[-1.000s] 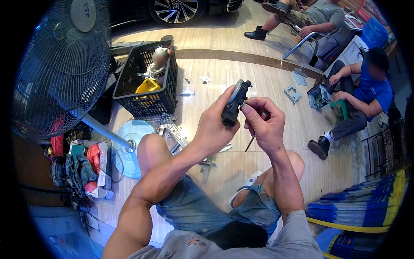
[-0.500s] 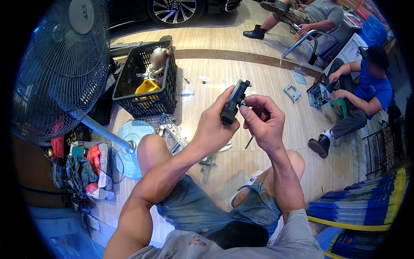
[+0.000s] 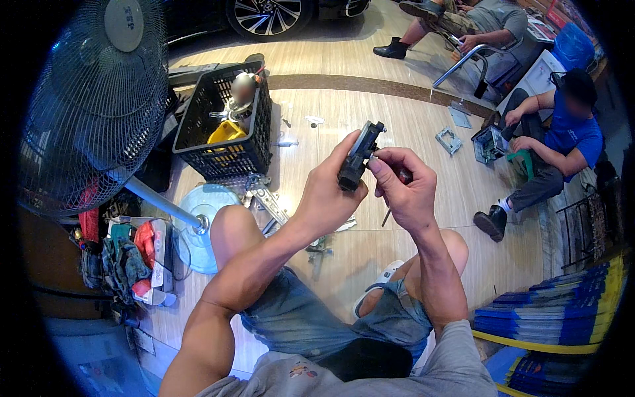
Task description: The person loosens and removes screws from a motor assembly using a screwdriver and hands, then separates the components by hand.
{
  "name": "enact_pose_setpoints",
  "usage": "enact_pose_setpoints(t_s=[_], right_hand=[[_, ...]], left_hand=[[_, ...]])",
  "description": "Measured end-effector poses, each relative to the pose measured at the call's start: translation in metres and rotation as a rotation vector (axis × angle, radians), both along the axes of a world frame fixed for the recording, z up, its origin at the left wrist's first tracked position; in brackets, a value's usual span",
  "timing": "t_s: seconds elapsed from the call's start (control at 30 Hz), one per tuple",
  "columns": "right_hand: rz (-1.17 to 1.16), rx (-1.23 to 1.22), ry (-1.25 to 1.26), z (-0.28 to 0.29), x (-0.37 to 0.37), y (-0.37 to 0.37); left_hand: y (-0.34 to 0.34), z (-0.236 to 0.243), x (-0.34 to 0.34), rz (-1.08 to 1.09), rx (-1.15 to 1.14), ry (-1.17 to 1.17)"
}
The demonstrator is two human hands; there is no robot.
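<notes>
Held up before me, a black boxy mechanical part (image 3: 355,167) with a grey flat face is gripped by my left hand (image 3: 324,202), fingers wrapped beneath it and thumb along its side. The closed right hand (image 3: 411,192) meets the part's right side with thumb and forefinger tips, at a small piece I cannot make out. Tucked in that same hand is a screwdriver (image 3: 404,175) with a red and black handle, its thin shaft slanting down below the fingers.
A black crate (image 3: 221,159) of parts stands front left, by a standing fan (image 3: 96,99). Metal parts (image 3: 268,202) lie on the floor. A co-worker in blue (image 3: 575,132) sits right, handling a metal box (image 3: 489,144). Blue-and-yellow stacks (image 3: 549,311) stand lower right.
My right fingertips have shifted slightly against the part, and the screwdriver shaft has tilted a little. The left hand and the part stay almost in place.
</notes>
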State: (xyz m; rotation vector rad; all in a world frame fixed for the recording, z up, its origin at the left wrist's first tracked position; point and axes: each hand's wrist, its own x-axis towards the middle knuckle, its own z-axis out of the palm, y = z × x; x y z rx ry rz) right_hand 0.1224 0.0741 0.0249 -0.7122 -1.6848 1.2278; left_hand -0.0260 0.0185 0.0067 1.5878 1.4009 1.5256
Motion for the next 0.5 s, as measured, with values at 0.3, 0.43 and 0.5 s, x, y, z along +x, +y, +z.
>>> enact_pose_setpoints(t_s=[0.3,0.43,0.5], right_hand=[[-0.002,0.035,0.035,-0.0029,-0.0002,0.0011],[-0.006,0.014,0.018,0.0000,0.0017,0.0010],[-0.066,0.091,-0.036,0.0060,0.0047,0.0020]], left_hand=[[0.0001,0.0019,0.0004,0.002,-0.040,-0.018],[0.0033,-0.0044,-0.0004,-0.024,-0.012,-0.043],[0.0035,-0.0063,-0.0022,-0.045,-0.001,-0.095]])
